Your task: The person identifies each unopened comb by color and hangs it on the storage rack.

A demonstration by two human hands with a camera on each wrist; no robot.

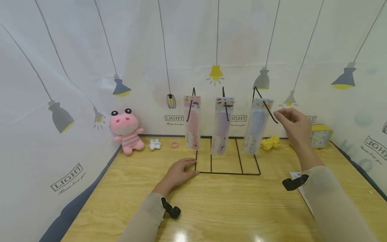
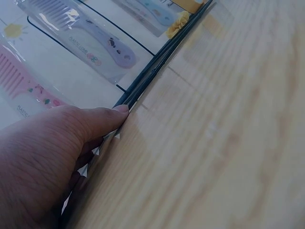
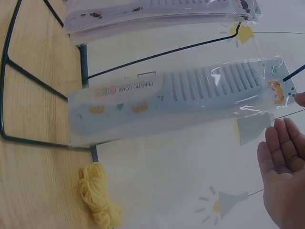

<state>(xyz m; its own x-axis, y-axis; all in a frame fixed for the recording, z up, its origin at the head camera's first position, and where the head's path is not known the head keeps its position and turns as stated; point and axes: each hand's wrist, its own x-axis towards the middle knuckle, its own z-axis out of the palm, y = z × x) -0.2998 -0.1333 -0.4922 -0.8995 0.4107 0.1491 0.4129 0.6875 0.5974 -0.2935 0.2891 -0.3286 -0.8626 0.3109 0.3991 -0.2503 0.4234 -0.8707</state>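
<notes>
A black wire display rack (image 1: pixel 229 173) stands on the table with three hooks, each holding a packaged plastic comb. The pink comb (image 1: pixel 192 124) hangs left, the purple comb (image 1: pixel 222 127) in the middle and the light blue comb (image 1: pixel 255 126) right. My left hand (image 1: pixel 180 172) holds the front left corner of the rack's base, its thumb against the wire in the left wrist view. By the tip of the right hook is my right hand (image 1: pixel 293 126). In the right wrist view its fingers (image 3: pixel 281 148) are extended beside the top of the blue comb's pack.
Along the back of the table are a pink plush toy (image 1: pixel 128 132), a small white bear figure (image 1: pixel 155 144), a pink ring (image 1: pixel 174 144), a yellow yarn bundle (image 1: pixel 270 143) and a yellow clock (image 1: pixel 321 136). A flat white item lies partly under the right forearm.
</notes>
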